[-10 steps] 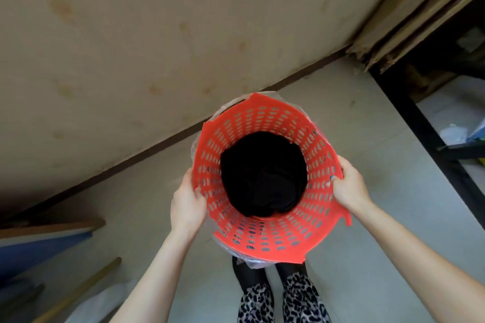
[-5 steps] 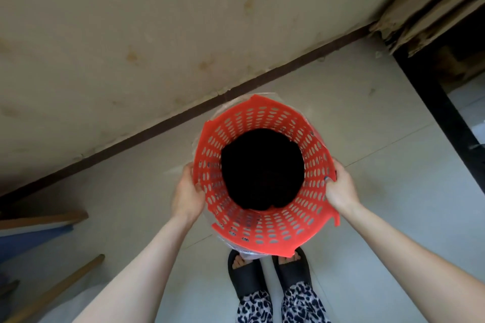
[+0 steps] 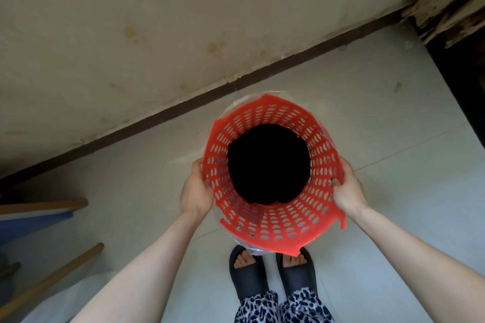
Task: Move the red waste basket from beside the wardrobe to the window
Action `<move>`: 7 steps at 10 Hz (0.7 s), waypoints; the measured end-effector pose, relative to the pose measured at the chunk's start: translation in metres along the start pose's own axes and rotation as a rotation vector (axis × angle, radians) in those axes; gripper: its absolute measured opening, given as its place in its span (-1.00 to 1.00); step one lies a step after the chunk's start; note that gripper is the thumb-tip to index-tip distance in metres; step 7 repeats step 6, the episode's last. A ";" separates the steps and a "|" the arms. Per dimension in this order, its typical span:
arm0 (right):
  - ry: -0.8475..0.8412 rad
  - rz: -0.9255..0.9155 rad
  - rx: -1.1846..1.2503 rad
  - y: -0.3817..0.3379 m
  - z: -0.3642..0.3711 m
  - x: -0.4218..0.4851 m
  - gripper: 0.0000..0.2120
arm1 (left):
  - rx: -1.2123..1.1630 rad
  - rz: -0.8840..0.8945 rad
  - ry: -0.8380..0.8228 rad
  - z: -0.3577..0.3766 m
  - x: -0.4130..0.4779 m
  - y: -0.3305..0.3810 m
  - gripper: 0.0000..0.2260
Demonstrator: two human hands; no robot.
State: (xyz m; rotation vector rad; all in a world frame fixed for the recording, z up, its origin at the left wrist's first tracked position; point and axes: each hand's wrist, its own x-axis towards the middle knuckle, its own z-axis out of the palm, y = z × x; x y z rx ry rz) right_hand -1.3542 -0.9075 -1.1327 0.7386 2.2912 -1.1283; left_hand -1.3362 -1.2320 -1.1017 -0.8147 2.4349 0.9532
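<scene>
One red basket (image 3: 273, 228) is seen from directly above, held in the air over the floor, just in front of the person's feet. Its wall is perforated with rows of oval holes and its rim is broken and jagged in several places. The inside is filled by something black (image 3: 267, 165); what it is cannot be told. A clear plastic film shows around the outside of the basket.

Two bare hands hold it. The left hand (image 3: 195, 191) is pressed against the outside of the left wall, fingers wrapped round the side. The right hand (image 3: 346, 189) is closed on the right rim, with the thumb reaching over the edge.

Below the basket are two feet in dark slippers (image 3: 246, 273), and the hems of leopard-print trousers (image 3: 283, 307).

The floor (image 3: 380, 113) is pale, smooth tile with thin joint lines. A beige wall (image 3: 157, 21), spotted with brownish stains, fills the upper half of the view and meets the floor at one dark skirting strip (image 3: 183, 110) running diagonally. At the upper right corner is a worn, flaking frame beside a dark opening.

On the left edge lie one blue board with a wooden edge (image 3: 34, 217) and one wooden stick (image 3: 52, 280) on the floor, well apart from the basket.
</scene>
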 end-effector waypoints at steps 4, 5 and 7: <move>-0.193 0.048 -0.063 -0.011 -0.001 -0.006 -0.15 | 0.008 -0.057 -0.114 0.004 0.004 -0.010 -0.46; -0.286 0.070 -0.102 -0.019 -0.008 -0.004 0.06 | 0.104 -0.054 -0.234 -0.005 0.006 -0.007 -0.27; -0.238 -0.008 -0.198 -0.048 -0.019 -0.004 0.08 | 0.129 -0.027 -0.196 -0.022 0.004 0.010 -0.15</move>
